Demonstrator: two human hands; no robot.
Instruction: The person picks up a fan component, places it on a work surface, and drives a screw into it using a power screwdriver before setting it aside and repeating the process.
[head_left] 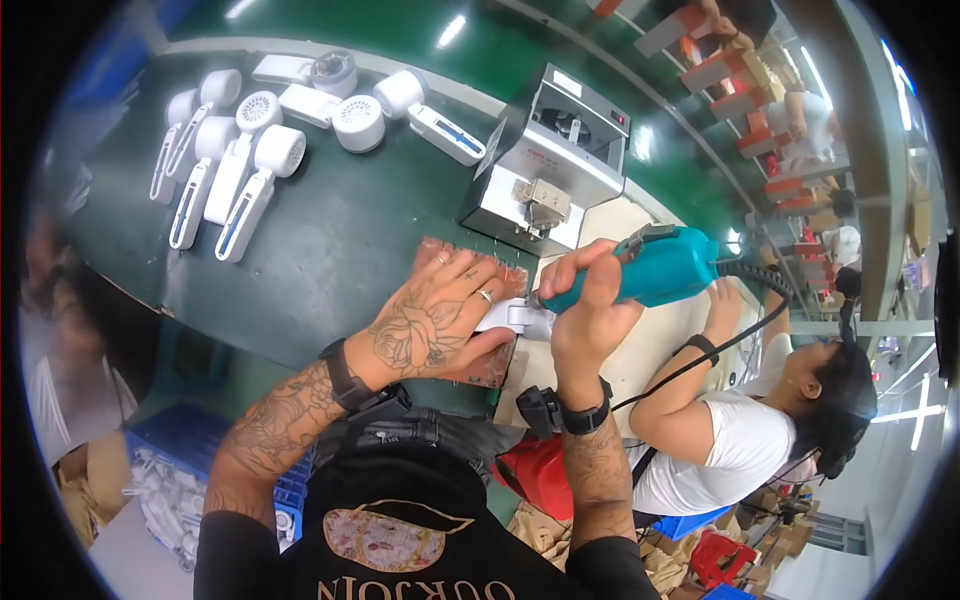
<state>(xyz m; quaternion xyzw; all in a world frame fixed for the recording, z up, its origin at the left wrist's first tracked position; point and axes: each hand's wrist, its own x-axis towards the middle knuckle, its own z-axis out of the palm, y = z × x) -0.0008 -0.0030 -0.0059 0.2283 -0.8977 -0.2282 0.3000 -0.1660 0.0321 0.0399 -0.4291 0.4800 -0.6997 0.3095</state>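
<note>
Rounded, smooth teal screwdriver (660,270) clamped in our right hand (592,325), tip near the white plastic part (503,315). Our left hand (425,325), palm down, clamps that part between thumb and fingers on a scuffed reddish pad (485,373) beneath.

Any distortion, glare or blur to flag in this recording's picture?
Head view: the green table's edges bow and the corners go black; head view: lights glare off the glossy floor; head view: the person at far left is smeared, while the left hand looks fairly sharp.
</note>
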